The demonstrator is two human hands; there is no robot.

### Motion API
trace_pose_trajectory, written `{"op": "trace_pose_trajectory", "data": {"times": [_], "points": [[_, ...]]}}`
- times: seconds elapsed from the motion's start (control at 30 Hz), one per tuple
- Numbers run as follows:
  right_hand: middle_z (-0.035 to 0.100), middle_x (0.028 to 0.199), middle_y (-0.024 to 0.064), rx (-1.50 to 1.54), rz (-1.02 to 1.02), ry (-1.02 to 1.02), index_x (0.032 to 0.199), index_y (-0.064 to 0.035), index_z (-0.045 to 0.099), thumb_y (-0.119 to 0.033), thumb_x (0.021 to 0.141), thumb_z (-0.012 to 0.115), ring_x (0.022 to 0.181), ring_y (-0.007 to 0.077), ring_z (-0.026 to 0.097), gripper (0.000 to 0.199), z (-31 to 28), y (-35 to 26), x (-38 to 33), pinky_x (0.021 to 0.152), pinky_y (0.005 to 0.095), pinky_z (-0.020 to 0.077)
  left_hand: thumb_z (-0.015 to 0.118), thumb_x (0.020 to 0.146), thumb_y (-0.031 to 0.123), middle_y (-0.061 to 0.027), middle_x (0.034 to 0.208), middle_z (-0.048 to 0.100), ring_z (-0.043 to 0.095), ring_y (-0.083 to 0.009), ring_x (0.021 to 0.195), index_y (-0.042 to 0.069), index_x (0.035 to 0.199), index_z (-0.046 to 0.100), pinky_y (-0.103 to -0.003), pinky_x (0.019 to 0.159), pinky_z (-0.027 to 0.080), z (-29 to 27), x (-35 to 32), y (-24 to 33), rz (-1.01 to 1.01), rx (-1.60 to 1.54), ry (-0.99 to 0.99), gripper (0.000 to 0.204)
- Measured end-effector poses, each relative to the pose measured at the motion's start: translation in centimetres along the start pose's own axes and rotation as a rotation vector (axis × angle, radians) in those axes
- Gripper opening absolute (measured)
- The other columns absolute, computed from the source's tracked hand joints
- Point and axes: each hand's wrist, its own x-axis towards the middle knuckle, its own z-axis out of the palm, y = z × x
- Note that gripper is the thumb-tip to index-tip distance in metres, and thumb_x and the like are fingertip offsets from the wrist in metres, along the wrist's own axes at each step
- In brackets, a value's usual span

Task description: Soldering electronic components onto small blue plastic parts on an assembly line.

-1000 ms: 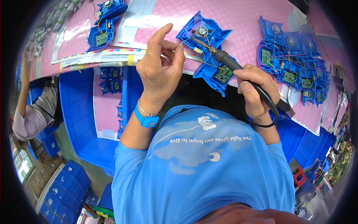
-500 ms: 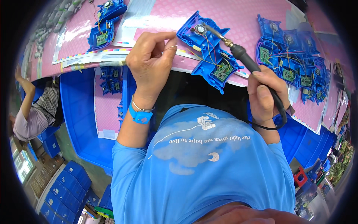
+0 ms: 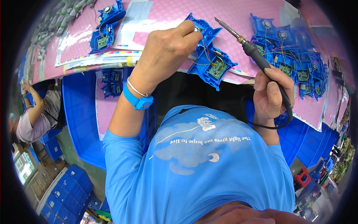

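Note:
My right hand [image 3: 273, 91] grips a soldering iron [image 3: 257, 54] by its black handle, its bare metal tip pointing up and left, apart from the parts. My left hand [image 3: 167, 52] is closed in a pinch over the upper half of an opened blue plastic housing [image 3: 209, 37]. Its fingers cover most of a small round speaker there, and what they pinch is hidden. Thin coloured wires run from this half to a green circuit board [image 3: 217, 70] in the lower half, which sticks out past the table's near edge.
More wired blue housings [image 3: 285, 67] lie clustered on the right, and another opened housing [image 3: 101, 42] lies at the far left. Grey parts [image 3: 63, 16] are heaped at the top left. Blue bins [image 3: 84, 119] stand below the pink-covered table [image 3: 164, 13]. At left, another person [image 3: 37, 115] sits.
My left hand has moved right and up, from beside the housing onto its speaker; the thin wire seen in its fingers is now hidden. The soldering iron's tip has drawn away from the speaker, rightward.

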Motion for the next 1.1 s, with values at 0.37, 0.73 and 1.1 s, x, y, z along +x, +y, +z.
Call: {"op": "trace_pose_trajectory", "data": {"times": [0.37,0.73,1.1], "points": [[0.062,0.071,0.0107,-0.043,0.107,-0.206,0.106,0.0071,0.07,-0.009,0.089,0.063,0.06,0.0164,0.058,0.024,1.1,0.3,0.9,0.056,0.0296,0.0424,0.071,0.079,0.001,-0.009,0.099,0.072,0.073,-0.0196,0.075,0.003,0.104,0.072,-0.029,0.057,0.056,-0.9,-4.3,0.5,0.044,0.047,0.151,0.026],[0.066,0.08,0.0125,-0.182,0.111,-0.292,0.107,0.0092,0.069,-0.011,0.092,0.062,0.064,0.0145,0.058,0.026,1.9,1.2,1.3,0.058,0.0278,0.0447,0.076,0.076,-0.002,-0.0079,0.099,0.071,0.072,-0.021,0.072,0.002,0.101,0.07,-0.03,0.057,0.057,-0.5,-4.5,0.8,-0.048,-0.045,0.138,0.026],[0.072,0.079,0.0132,-0.179,0.153,-0.245,0.102,0.0015,0.075,-0.011,0.086,0.068,0.063,0.0183,0.066,0.022,2.1,1.3,1.4,0.058,0.0298,0.049,0.078,0.075,-0.001,-0.0065,0.098,0.071,0.072,-0.0208,0.071,0.003,0.1,0.07,-0.03,0.056,0.057,-0.3,-4.5,0.7,-0.06,-0.053,0.134,0.027]]}}
